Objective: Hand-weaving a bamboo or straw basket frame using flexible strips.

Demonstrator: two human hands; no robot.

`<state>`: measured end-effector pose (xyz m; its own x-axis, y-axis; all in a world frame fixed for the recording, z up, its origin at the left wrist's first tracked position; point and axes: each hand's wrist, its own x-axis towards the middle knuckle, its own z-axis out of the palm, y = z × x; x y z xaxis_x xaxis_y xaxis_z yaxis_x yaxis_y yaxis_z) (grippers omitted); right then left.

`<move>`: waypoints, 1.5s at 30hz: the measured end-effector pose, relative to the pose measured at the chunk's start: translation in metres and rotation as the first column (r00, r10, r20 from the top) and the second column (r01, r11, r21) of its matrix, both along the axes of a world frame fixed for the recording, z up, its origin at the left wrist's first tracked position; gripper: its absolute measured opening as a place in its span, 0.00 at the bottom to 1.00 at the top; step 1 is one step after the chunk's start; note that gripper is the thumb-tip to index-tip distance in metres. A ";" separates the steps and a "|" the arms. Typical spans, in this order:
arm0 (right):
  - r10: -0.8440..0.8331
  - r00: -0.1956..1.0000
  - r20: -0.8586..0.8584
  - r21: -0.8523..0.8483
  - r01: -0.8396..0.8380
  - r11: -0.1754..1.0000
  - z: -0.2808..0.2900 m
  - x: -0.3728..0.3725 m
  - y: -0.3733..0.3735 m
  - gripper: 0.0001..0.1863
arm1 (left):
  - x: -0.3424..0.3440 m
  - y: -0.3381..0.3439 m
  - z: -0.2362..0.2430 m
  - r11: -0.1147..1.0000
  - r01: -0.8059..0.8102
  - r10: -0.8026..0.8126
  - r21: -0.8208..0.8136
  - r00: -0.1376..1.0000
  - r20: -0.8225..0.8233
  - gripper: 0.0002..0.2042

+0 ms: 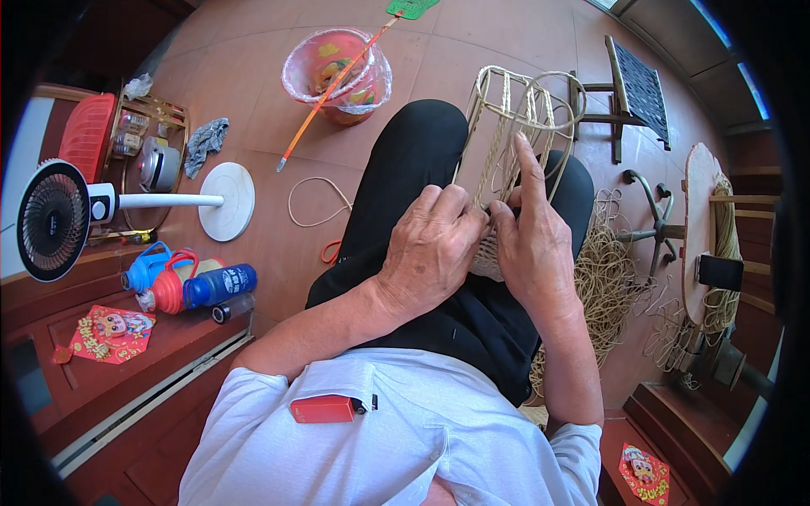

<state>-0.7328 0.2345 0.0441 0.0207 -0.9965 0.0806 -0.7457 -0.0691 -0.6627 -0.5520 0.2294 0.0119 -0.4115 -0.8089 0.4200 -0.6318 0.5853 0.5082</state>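
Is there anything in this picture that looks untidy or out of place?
Two things look untidy: on the floor, pale cord lies in a loose, uncoiled tangle at right, and a grey cloth lies crumpled at upper left. I notice no clear spill.

Gold lettering: left poster, eight o'clock; right poster, four. White print: blue bottle, nine o'clock, seemingly too blurred to read.
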 end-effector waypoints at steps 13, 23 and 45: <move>-0.368 0.528 0.766 0.346 0.143 0.927 -0.015 -0.094 0.053 0.20 | -0.016 0.000 -0.006 0.947 0.248 -0.242 -0.204 0.969 0.052 0.17; -0.111 0.660 0.743 -0.018 0.185 0.983 -0.026 -0.089 0.004 0.06 | -0.028 0.000 -0.001 0.962 0.201 -0.183 -0.184 0.977 0.107 0.14; -0.263 0.614 0.745 0.269 0.085 0.959 -0.017 -0.068 0.029 0.28 | -0.031 -0.005 0.006 0.973 0.223 -0.223 0.059 0.975 -0.020 0.12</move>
